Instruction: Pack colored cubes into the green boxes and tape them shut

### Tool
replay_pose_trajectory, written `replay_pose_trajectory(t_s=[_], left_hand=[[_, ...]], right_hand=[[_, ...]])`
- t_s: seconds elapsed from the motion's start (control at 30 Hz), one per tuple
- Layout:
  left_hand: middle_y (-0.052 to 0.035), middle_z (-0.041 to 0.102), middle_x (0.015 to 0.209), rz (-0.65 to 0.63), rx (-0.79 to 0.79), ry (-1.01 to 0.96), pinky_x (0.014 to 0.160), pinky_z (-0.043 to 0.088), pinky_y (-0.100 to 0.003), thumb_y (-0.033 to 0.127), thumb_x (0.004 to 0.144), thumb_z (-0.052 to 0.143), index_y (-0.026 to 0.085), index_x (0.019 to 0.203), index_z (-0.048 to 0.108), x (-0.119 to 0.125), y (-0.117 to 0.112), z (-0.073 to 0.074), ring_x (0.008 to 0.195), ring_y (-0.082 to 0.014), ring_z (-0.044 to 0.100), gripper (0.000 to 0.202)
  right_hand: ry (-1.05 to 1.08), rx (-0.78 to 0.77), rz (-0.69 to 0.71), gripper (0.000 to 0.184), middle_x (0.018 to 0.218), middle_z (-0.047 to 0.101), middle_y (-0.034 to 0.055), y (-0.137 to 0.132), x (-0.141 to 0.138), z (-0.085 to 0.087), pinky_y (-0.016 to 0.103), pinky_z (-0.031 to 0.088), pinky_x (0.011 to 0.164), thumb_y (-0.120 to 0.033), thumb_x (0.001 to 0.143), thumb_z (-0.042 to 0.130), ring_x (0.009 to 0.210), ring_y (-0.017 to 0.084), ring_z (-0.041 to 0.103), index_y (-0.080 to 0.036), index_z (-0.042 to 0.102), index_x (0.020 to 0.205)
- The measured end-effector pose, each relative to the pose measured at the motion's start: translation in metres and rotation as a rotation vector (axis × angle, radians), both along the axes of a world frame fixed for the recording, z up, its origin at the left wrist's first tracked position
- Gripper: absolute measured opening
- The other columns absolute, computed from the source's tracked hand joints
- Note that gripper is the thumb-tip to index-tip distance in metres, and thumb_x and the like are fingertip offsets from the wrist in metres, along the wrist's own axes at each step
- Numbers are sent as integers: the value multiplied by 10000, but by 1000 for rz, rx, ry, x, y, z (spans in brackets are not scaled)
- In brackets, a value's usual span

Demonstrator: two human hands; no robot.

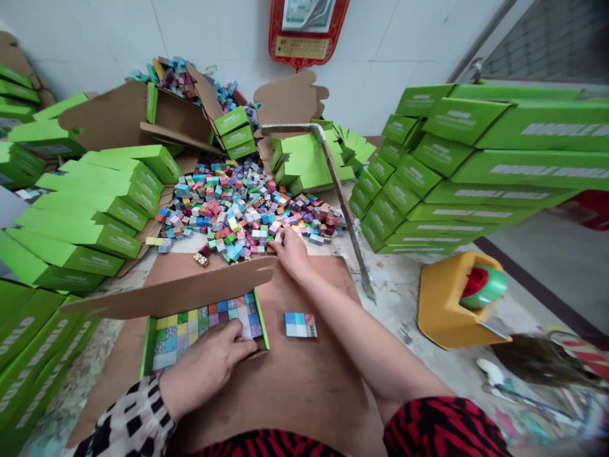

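My left hand (209, 358) reaches over an open green-sided cardboard box (148, 346) holding rows of small colourful patterned blocks (190, 327). Its fingers are bent together at the box's front right corner, and what lies under them is hidden. Stretched forward, my right hand (291, 252) touches the near edge of a heap of loose blocks (238, 203), its thumb and fingers pinched on a small block. Between my arms, a little group of blocks (301, 324) lies flat on a brown board (266, 406).
Green boxes (95, 222) are piled at left, and a tall stack of green boxes (466, 184) stands at right. A yellow tape dispenser (438, 304) sits right of the board. A bent metal strip (340, 190) borders the heap. A red calendar (304, 47) hangs on the wall.
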State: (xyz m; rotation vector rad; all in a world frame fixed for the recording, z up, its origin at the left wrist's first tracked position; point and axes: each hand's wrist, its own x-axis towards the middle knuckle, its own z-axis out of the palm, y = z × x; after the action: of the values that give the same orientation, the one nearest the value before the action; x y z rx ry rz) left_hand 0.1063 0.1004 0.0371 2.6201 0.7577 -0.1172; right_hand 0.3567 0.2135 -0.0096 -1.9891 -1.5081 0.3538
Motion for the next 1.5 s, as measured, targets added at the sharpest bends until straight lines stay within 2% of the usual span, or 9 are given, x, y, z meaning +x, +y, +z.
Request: replay_pose_trajectory(t_s=[0.17, 0.37, 0.47, 0.6, 0.77, 0.9, 1.03, 1.27, 1.5], left_hand=[[-35, 506, 892, -1, 31, -40, 714, 444, -277, 167, 965, 347, 286, 1098, 644, -2, 0, -5, 794, -161, 515, 346], [-38, 493, 883, -16, 97, -109, 694, 438, -264, 132, 957, 325, 270, 1127, 640, -6, -1, -11, 761, -150, 494, 383], [-39, 489, 877, -32, 105, -114, 676, 430, -267, 163, 975, 304, 259, 1112, 642, -7, -1, -10, 747, -151, 483, 377], [-31, 478, 845, -53, 134, -71, 615, 398, -263, 258, 994, 313, 248, 1051, 654, -6, -1, -7, 697, -151, 451, 347], [-27, 483, 822, -90, 200, -48, 639, 402, -265, 257, 995, 311, 236, 1055, 644, -6, -1, -4, 699, -150, 451, 340], [-38, 515, 875, -126, 215, -11, 685, 418, -276, 268, 999, 298, 207, 1043, 634, -5, -3, 0, 767, -162, 492, 345], [-47, 524, 892, -125, 173, 4, 699, 414, -288, 222, 986, 311, 181, 921, 646, -6, -3, 3, 789, -175, 496, 344], [-52, 524, 908, -116, 119, 21, 713, 402, -303, 218, 975, 336, 194, 974, 651, -9, -2, 6, 825, -194, 488, 316], [-76, 541, 950, -161, 143, 66, 722, 412, -323, 190, 952, 370, 185, 1035, 646, -10, -2, 10, 847, -213, 498, 289]], right_hand=[[-52, -44, 76, 157, 901, 659, 80, 1, 12, 6, 291, 410, 693, -212, 798, 555, 791, 215, 574, -170, 584, 946], [-84, -69, 224, 291, 941, 698, 100, -5, 24, 24, 300, 441, 770, -110, 733, 575, 876, 234, 610, -161, 653, 1009], [-73, -7, 203, 306, 1069, 676, 125, -36, 24, 34, 339, 453, 826, -184, 805, 554, 944, 235, 606, -144, 633, 1099], [173, 251, 58, 302, 958, 684, 66, -109, 9, 47, 340, 502, 735, -376, 842, 596, 798, 195, 625, -192, 642, 1076], [243, 197, 513, 160, 897, 687, 41, -172, -28, 55, 297, 485, 708, -256, 878, 573, 786, 164, 619, -207, 641, 1014], [-11, 58, 805, 206, 871, 689, 65, -164, -44, 62, 353, 429, 773, -220, 908, 509, 847, 201, 564, -188, 645, 1058], [-122, -71, 969, 203, 821, 676, 61, -142, -49, 75, 358, 364, 815, -149, 896, 484, 856, 199, 517, -193, 680, 869], [-332, -285, 1120, 228, 710, 635, 39, -125, -56, 75, 339, 302, 765, -25, 776, 494, 845, 207, 482, -191, 648, 755], [-612, -381, 1214, 126, 786, 664, 60, -109, -74, 86, 336, 308, 708, -122, 776, 576, 795, 209, 512, -188, 681, 753]])
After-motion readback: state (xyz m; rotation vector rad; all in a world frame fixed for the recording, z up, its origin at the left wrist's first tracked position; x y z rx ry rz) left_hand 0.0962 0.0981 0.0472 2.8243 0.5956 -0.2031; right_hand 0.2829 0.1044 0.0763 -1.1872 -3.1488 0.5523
